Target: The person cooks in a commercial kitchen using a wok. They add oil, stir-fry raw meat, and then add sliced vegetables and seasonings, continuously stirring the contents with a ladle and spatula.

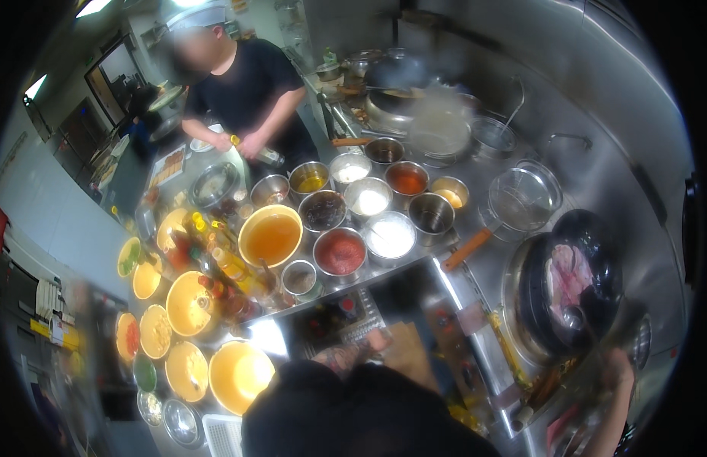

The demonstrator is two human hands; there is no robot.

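Observation:
My right hand point(619, 368), at the lower right, is closed around the handle of a metal ladle point(573, 316). The ladle's bowl lies inside a black wok point(602, 251), against pale pink raw meat or fish point(570, 274). The wok sits tilted on a round stove ring point(510, 303). My left hand point(379, 340) is held low in front of my body, below the counter edge and beside a brown sheet point(410, 351) of unclear material. Blur hides its fingers, so whether it holds anything is unclear.
Steel pots of sauces and powders point(340, 251) crowd the counter, with a yellow bowl of brown liquid point(271, 235), bottles point(230, 263) and yellow bowls point(185, 371) leftward. A strainer's wooden handle point(470, 248) juts toward the front rail. Across the counter, a person point(245, 91) holds a bottle point(267, 155).

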